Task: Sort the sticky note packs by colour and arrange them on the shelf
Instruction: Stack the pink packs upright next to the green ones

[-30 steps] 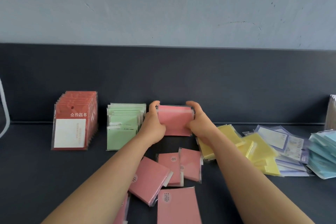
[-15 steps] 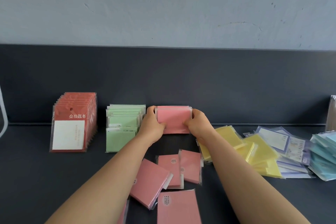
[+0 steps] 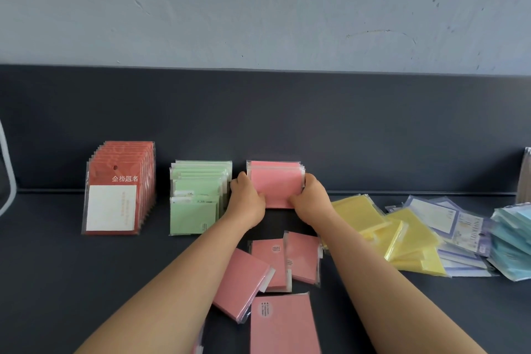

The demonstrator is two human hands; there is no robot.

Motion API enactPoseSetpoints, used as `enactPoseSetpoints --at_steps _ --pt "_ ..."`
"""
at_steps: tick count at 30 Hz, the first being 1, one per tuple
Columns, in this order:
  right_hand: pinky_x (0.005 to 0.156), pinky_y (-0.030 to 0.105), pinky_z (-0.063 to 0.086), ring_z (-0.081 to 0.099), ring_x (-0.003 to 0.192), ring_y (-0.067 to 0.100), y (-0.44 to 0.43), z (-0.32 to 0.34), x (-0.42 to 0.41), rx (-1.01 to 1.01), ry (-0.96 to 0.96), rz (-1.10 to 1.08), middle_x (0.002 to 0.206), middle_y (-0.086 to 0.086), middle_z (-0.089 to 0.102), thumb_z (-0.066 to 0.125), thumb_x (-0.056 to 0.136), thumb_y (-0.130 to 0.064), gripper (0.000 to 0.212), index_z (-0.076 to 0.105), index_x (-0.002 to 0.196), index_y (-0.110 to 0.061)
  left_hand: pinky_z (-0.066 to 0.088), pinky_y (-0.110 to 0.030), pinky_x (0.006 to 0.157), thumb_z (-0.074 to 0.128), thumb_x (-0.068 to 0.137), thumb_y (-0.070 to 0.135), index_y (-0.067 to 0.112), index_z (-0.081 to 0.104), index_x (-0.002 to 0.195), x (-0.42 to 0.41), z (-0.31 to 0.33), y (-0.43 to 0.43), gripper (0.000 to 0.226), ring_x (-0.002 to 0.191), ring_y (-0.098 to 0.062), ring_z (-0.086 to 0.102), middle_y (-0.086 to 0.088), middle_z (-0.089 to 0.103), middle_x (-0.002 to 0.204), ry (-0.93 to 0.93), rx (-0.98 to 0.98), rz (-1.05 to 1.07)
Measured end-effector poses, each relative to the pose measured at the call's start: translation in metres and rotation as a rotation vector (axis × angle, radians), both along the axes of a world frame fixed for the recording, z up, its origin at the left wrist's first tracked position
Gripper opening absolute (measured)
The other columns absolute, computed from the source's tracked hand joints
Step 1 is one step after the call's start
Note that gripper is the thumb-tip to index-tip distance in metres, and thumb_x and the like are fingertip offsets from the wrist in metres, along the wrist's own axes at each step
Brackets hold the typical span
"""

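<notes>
A small stack of pink sticky note packs [image 3: 274, 185] stands upright against the dark back panel of the shelf [image 3: 57, 267]. My left hand [image 3: 247, 201] grips its left edge and my right hand [image 3: 311, 202] grips its right edge. To the left stand a row of green packs [image 3: 195, 210] and a row of red packs [image 3: 117, 192]. Several loose pink packs [image 3: 273, 276] lie flat between my forearms. A yellow heap [image 3: 385, 233], purple-white packs [image 3: 454, 224] and light blue packs [image 3: 511, 241] lie to the right.
A white curved tube [image 3: 7, 169] shows at the far left edge. A greyish stack of packs [image 3: 524, 178] leans at the far right edge. The dark back panel [image 3: 316, 123] rises behind the rows, with a pale blue wall above.
Both hands have lowered the pink stack and set it upright on the shelf against the back panel, beside the green row.
</notes>
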State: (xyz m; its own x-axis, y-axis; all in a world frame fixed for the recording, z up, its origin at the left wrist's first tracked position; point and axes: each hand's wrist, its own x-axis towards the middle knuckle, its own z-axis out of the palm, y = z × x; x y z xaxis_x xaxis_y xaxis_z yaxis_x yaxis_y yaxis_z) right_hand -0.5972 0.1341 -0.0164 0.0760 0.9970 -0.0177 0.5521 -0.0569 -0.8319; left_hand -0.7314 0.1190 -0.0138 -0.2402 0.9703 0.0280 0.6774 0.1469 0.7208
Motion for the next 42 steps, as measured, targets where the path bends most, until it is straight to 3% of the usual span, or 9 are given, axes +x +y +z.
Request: enactPoseSetpoints --at_steps 6,11,14,17,24,28,35,39,42 --pt "0.066 0.03 0.045 0.056 0.089 0.025 -0.002 0.004 0.001 -0.004 -0.019 0.006 0.11 0.012 0.056 0.054 0.084 -0.006 0.032 0.048 0.115 -0.006 0.039 -0.032 0.076 0.055 0.094 0.013 0.003 0.039 0.121 0.0 -0.001 -0.002 0.033 0.093 -0.023 0.049 -0.014 0.044 0.128 -0.023 -0.011 0.0" --pt "0.053 0.023 0.035 0.049 0.077 0.018 -0.001 0.009 0.007 0.018 -0.139 0.021 0.111 0.013 0.051 0.058 0.085 -0.009 0.026 0.041 0.105 -0.007 0.039 -0.031 0.074 0.055 0.093 0.011 0.002 0.035 0.126 0.001 -0.001 -0.004 0.039 0.093 -0.023 0.049 -0.015 0.041 0.129 -0.049 -0.01 -0.003" --pt "0.082 0.031 0.043 0.049 0.103 0.028 -0.012 0.015 0.013 0.042 -0.428 0.083 0.121 0.015 0.045 0.059 0.087 -0.012 0.033 0.04 0.113 -0.004 0.038 -0.03 0.074 0.058 0.091 0.012 0.003 0.033 0.127 0.001 -0.003 -0.006 0.045 0.094 -0.023 0.05 -0.015 0.039 0.13 -0.06 0.0 -0.014" --pt "0.108 0.037 0.031 0.044 0.123 0.028 -0.024 0.013 0.028 0.1 -0.872 0.163 0.128 0.01 0.05 0.062 0.086 -0.031 0.045 0.047 0.121 -0.007 0.039 -0.03 0.077 0.066 0.087 0.012 0.004 0.029 0.131 0.002 -0.003 -0.007 0.059 0.103 -0.026 0.051 -0.016 0.037 0.132 -0.057 0.002 -0.024" --pt "0.116 0.041 0.015 0.046 0.126 0.023 -0.03 0.006 0.055 0.115 -1.065 0.244 0.131 0.005 0.055 0.047 0.095 -0.043 0.038 0.058 0.12 -0.016 0.041 -0.035 0.093 0.073 0.083 0.014 0.002 0.015 0.144 0.005 -0.001 -0.01 0.086 0.122 -0.032 0.045 -0.018 0.032 0.14 -0.015 -0.014 -0.015" --pt "0.113 0.038 0.022 0.052 0.119 0.021 -0.023 0.007 0.067 0.174 -1.088 0.258 0.125 0.003 0.057 0.044 0.095 -0.043 0.037 0.059 0.117 -0.017 0.042 -0.041 0.1 0.072 0.085 0.017 0.001 0.016 0.143 0.005 0.005 -0.016 0.082 0.124 -0.032 0.044 -0.017 0.032 0.142 0.018 -0.025 -0.01" --pt "0.091 0.031 0.044 0.055 0.11 0.023 -0.031 0.013 0.074 0.296 -0.917 0.26 0.12 0.002 0.06 0.052 0.094 -0.033 0.03 0.061 0.115 -0.014 0.042 -0.028 0.08 0.065 0.089 0.02 0.009 0.04 0.129 -0.005 0.028 -0.051 0.048 0.101 -0.019 0.051 -0.008 0.044 0.129 0.076 0.071 -0.146" --pt "0.087 0.034 0.046 0.059 0.102 0.022 -0.061 0.022 0.058 0.326 -0.607 0.341 0.112 0.001 0.064 0.052 0.095 -0.023 0.022 0.065 0.109 -0.011 0.039 -0.025 0.091 0.068 0.087 0.031 0.02 0.042 0.141 -0.032 0.044 -0.091 0.061 0.124 -0.014 0.048 0.002 0.047 0.141 0.149 -0.048 -0.344" --pt "0.093 0.025 0.043 0.057 0.106 0.012 -0.091 0.027 0.049 0.215 -0.446 0.403 0.123 -0.006 0.061 0.057 0.094 -0.026 0.03 0.062 0.123 -0.018 0.037 -0.028 0.104 0.073 0.081 0.046 0.017 0.03 0.15 -0.053 0.044 -0.116 0.086 0.134 -0.017 0.043 0.002 0.035 0.153 0.192 -0.227 -0.36"
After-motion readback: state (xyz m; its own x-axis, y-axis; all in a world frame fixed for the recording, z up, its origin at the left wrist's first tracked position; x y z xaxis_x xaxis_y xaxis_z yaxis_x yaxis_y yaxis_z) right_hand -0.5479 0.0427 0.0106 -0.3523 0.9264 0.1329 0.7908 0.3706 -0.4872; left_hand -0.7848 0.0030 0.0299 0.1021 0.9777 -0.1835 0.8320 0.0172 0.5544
